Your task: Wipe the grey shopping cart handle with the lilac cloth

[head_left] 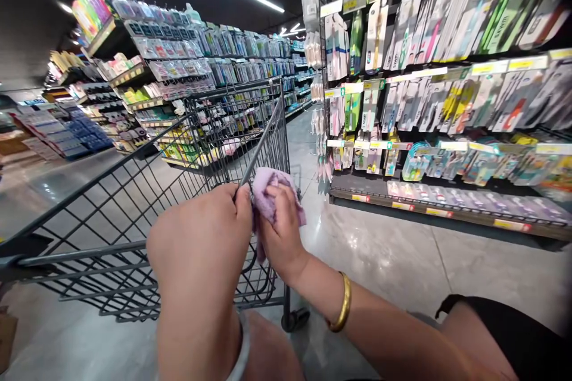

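Observation:
A dark wire shopping cart (84, 202) stands in front of me, its basket stretching away to the left and forward. My left hand (203, 223) is closed around the cart's top rail near the right corner, fingers curled over and mostly hidden. Just right of it, my right hand (281, 229) grips a crumpled light purple cloth (270, 181), pressed to the side of the cart. Part of the cloth hangs below the fingers. A gold bangle circles my right wrist, and a pale band shows on my left wrist.
On the right stands a shelf rack (366, 193) of packaged toothbrushes, close to the cart. Another tall display (165, 47) of packaged goods is beyond the cart. Between them runs an aisle with a shiny grey floor (379, 250). A cart wheel (295, 319) sits below my right hand.

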The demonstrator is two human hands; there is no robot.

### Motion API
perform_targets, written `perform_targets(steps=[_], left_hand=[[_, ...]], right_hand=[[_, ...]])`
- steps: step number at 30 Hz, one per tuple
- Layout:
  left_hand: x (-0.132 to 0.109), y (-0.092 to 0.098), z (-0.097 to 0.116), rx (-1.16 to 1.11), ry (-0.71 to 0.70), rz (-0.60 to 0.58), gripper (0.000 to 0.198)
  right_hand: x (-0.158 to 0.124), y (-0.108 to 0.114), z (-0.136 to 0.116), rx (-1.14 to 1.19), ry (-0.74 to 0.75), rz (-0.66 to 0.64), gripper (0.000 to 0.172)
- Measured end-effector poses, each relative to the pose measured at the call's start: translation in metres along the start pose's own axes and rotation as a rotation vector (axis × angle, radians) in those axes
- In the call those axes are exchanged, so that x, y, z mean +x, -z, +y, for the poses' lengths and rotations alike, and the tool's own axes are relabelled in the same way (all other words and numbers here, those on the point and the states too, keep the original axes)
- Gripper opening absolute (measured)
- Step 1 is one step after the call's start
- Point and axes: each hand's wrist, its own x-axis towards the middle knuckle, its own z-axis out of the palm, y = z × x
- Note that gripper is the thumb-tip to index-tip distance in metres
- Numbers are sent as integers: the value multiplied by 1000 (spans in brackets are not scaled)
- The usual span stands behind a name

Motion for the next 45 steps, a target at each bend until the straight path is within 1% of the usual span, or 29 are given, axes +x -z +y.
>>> perform_targets(steps=[2, 3, 6, 8, 10, 13, 15, 17, 20, 22, 23, 24, 26, 28, 29, 30, 31, 33, 35, 36, 37, 38, 40, 41, 42, 43, 44, 45], left_hand=[[-1, -1, -2, 11, -18, 12, 41], [-2, -1, -3, 17, -20, 9, 42], [-2, 0, -4, 37, 10, -27, 44], [-1, 1, -3, 56, 40, -50, 46], [0, 1, -2, 76, 54, -52, 49], [3, -2, 0, 94, 40, -30, 50], [4, -4, -3, 95, 28, -33, 49], [5, -5, -10, 86, 33, -51, 48], [5, -6, -25, 67, 67, -86, 47], [4, -6, -35, 62, 54, -101, 48], [2, -5, -38, 70, 34, -92, 49], [1, -4, -40, 85, 13, -74, 49], [-1, -1, -38, 109, -5, -31, 50], [-1, 1, -30, 81, 17, 10, 51], [1, 1, -24, 43, 28, 20, 51], [3, 0, -19, 3, 36, 23, 51], [6, -1, -14, -25, 48, 24, 52], [12, -5, -7, -30, 86, 10, 54], [18, -8, -5, -10, 112, -30, 57], [20, -9, -5, -8, 124, -52, 57], [22, -9, -7, -13, 142, -74, 58], [23, -9, -10, -22, 166, -96, 58], [24, -7, -15, -32, 235, -125, 59], [24, -5, -19, -28, 266, -134, 60], [23, -3, -23, -23, 287, -142, 60], [23, -2, -27, -16, 303, -149, 61], [21, -1, -31, -10, 316, -154, 62], [20, 0, -36, -6, 329, -158, 63]], right_hand=[[-9, -3, 9, -43, 22, -1, 37], [-19, -4, 19, -67, -14, -5, 41], [-46, -5, 49, -109, -214, -5, 43], [-48, -4, 53, -113, -288, 2, 42], [-32, -5, 41, -86, -240, -1, 43], [1, -7, 17, -5, -70, -1, 45], [11, -10, 13, -4, 20, 3, 47], [3, -12, 22, -73, 40, -22, 50], [-28, -14, 39, -169, -29, -93, 47], [-44, -15, 36, -177, -71, -113, 44], [-48, -16, 29, -166, -54, -121, 43], [-48, -16, 19, -145, -3, -133, 43], [-41, -17, -4, -81, 180, -173, 46], [-28, -21, -18, -7, 363, -198, 51], [-21, -24, -19, 26, 411, -199, 53], [-14, -27, -17, 53, 423, -193, 54], [-8, -32, -11, 73, 397, -178, 56], [-1, -41, 5, 86, 240, -122, 61], [-1, -48, 15, 56, 68, -74, 62], [-3, -51, 17, 39, 34, -77, 61], [-7, -53, 16, 26, 48, -105, 61], [-10, -53, 13, 20, 105, -148, 60], [-12, -53, 11, 19, 277, -240, 62], [-7, -53, 12, 16, 354, -282, 62], [0, -52, 16, 7, 398, -314, 58], [11, -52, 23, -12, 385, -325, 53], [25, -52, 30, -37, 328, -317, 48], [38, -53, 38, -66, 223, -286, 44]])
